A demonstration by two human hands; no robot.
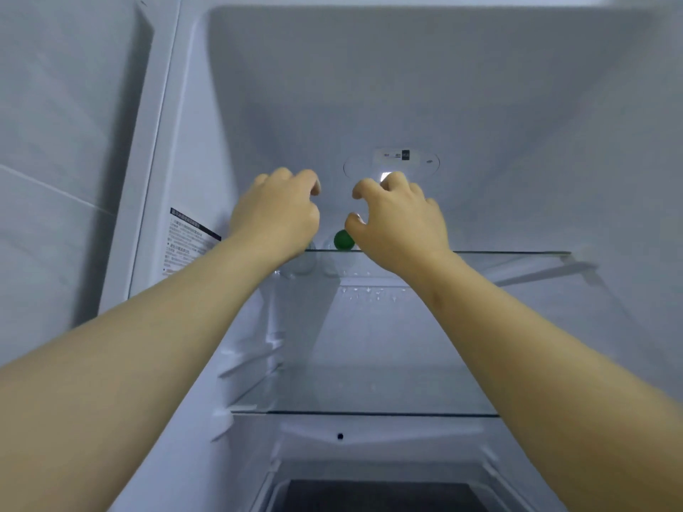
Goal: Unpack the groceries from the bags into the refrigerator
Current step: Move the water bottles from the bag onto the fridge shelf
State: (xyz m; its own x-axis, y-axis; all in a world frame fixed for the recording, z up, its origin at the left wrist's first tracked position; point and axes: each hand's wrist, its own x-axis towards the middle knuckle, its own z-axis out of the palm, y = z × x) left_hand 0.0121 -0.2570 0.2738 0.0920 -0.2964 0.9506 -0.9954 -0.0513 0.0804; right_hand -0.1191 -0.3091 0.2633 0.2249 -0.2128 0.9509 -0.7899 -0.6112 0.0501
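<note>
One small round green thing [343, 241], too hidden to name and with no long axis to speak of, sits on the upper glass shelf [510, 253] of the refrigerator [406, 86], in the gap between the two hands. It lies just below the thumb of the right hand [401, 225], the nearer one, whose fingers [395, 179] are loosely bent and spread with nothing in them. The left hand [277, 216] curls downward beside it and I cannot tell whether it holds anything. There are two glass shelves, the lower shelf [369, 413] bare where it shows, one drawer [369, 497] beneath, and no bags in view.
</note>
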